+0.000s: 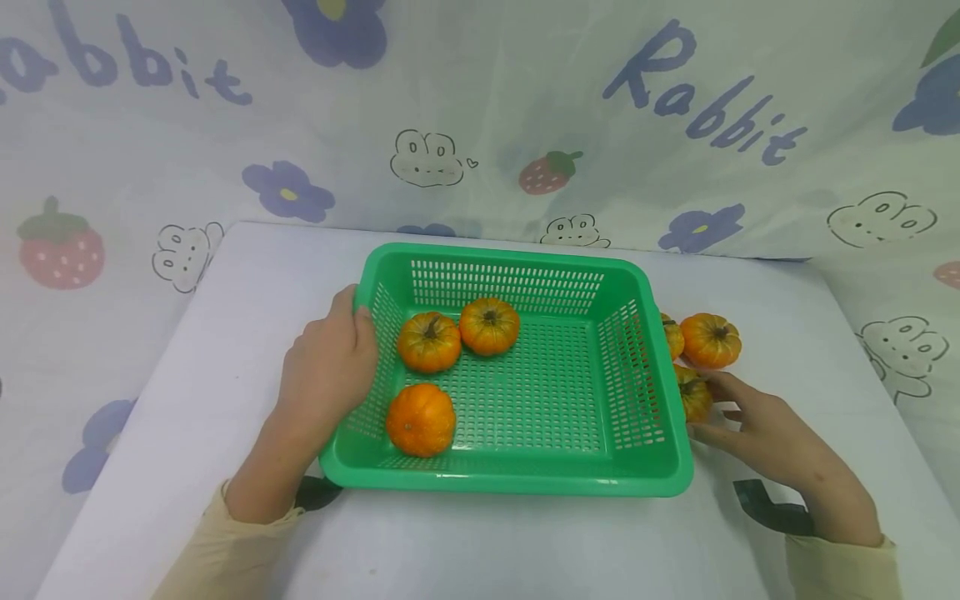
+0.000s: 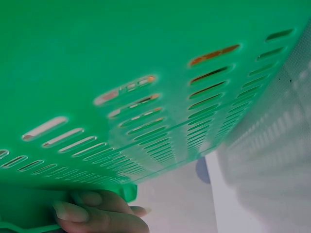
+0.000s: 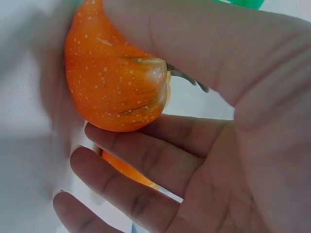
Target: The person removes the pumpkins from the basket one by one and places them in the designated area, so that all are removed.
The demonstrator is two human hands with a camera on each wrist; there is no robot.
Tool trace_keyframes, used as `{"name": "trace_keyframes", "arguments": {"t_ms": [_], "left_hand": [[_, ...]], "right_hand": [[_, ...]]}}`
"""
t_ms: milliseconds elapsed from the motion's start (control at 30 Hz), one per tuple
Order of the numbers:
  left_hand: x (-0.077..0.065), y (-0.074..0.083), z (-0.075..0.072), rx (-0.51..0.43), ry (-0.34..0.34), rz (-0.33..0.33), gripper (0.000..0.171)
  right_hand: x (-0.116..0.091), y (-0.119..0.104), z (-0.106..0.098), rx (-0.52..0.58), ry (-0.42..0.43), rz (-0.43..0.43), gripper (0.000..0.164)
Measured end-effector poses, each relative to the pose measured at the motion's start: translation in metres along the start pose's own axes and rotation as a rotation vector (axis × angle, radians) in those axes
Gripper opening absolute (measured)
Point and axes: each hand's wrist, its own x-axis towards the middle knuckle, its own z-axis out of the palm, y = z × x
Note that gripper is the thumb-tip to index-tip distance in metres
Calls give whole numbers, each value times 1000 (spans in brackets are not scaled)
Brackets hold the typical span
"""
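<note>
A green plastic basket (image 1: 525, 481) stands on the white table, with three small orange pumpkins in its left half: one pumpkin (image 1: 429, 342) at the left, another pumpkin (image 1: 489, 327) beside it, and a pumpkin (image 1: 422, 420) nearer the front. My left hand (image 1: 330, 367) grips the basket's left rim; its fingertips (image 2: 73, 212) curl under that rim in the left wrist view. Outside the right wall, my right hand (image 1: 765, 429) holds a pumpkin (image 3: 116, 73) between thumb and fingers. The basket's rim partly hides this pumpkin in the head view.
Just beyond the right hand lies an orange pumpkin (image 1: 710, 340), and next to it another pumpkin (image 1: 671, 335) half hidden by the basket. A white cloth (image 1: 480, 108) printed with rabbits, flowers and strawberries hangs behind the table (image 1: 525, 550).
</note>
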Motion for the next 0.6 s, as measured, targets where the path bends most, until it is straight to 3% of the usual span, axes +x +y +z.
{"name": "trace_keyframes", "arguments": {"t_ms": [600], "left_hand": [[0, 1, 0, 0, -4, -4, 60]], "right_hand": [[0, -2, 0, 6, -1, -17, 85]]}}
